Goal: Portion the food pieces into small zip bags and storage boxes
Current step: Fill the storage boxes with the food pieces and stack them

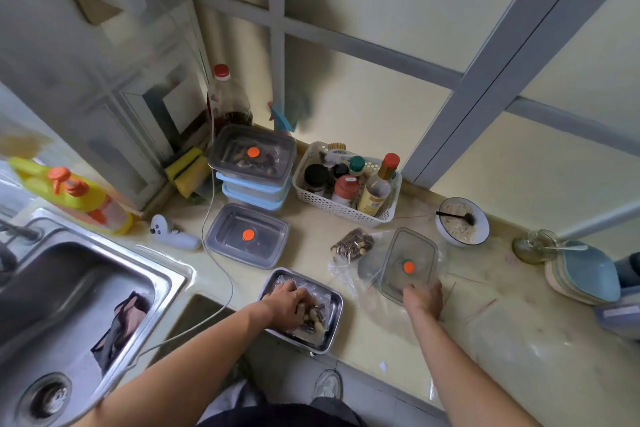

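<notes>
Head view, landmark is the steel tray at the counter edge. Left hand is down in it, fingers curled round a clump of dark food pieces. Right of the tray, right hand pinches the near rim of a clear storage box, which lies over loose zip bags; a filled bag sits behind. Best take a modest handful, lift clear of the tray wall, keep the box steadied while dropping in.
</notes>
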`<state>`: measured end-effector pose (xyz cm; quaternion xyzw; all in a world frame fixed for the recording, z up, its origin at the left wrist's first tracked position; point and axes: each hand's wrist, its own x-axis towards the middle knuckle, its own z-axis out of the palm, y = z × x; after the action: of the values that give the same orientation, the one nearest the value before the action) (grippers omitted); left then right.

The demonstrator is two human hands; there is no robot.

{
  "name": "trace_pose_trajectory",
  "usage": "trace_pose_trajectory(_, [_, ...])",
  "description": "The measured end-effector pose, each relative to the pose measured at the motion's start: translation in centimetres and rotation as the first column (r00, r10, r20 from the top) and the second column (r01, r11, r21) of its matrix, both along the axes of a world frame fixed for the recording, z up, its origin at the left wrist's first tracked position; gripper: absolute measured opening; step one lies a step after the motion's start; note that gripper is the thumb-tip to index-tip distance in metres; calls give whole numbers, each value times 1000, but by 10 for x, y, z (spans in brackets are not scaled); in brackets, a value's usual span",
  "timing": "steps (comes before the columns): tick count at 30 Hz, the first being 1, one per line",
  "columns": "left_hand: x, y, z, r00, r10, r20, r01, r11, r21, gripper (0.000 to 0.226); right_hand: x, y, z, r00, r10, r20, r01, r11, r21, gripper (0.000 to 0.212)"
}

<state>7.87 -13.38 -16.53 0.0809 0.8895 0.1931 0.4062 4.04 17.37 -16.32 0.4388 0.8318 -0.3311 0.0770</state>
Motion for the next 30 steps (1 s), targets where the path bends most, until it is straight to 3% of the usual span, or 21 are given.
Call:
trace_pose_trajectory(3, [-1,0,4,997,72,-3,-71,995,66,44,-4,-1,-2,997,-40,61,40,999,-8,53])
trace_pose_trajectory(8, [0,-6,12,997,79,4,-78,988,135,42,4,-8,-6,995,-16,100,10,998,62,69])
trace_pose_trajectory(11, [2,-13,15,993,115,-31,-109,982,153,36,11,-15,-3,1000,16,-7,-15,989,147,64])
trace_pose_trajectory(13, [-1,-16,20,959,225,-171,-192,963,190,31,16,-23,2,978,108,-177,-74,980,185,49])
trace_pose_trajectory(15, [-4,-21,22,882,394,-258,-328,907,265,24,24,-34,11,902,253,-351,-178,956,231,31])
trace_pose_trajectory(17, [-8,-26,23,809,537,-241,-447,827,341,24,34,-53,19,796,426,-431,-320,899,298,25])
trace_pose_trajectory(21, [-12,-32,36,645,750,-148,-586,609,534,38,57,-97,32,529,741,-413,-576,671,467,28])
trace_pose_trajectory(24, [-13,-40,36,518,855,-42,-645,422,637,45,69,-122,27,370,848,-380,-684,525,507,23])
trace_pose_trajectory(25, [-13,-44,35,512,858,-51,-626,413,662,48,71,-127,26,350,841,-412,-695,528,488,18])
trace_pose_trajectory(27, [-11,-52,39,538,825,-175,-536,495,684,52,72,-138,31,332,805,-492,-691,563,454,8])
trace_pose_trajectory(30, [-7,-59,46,588,766,-260,-433,569,699,49,65,-147,46,352,705,-616,-678,646,351,13])
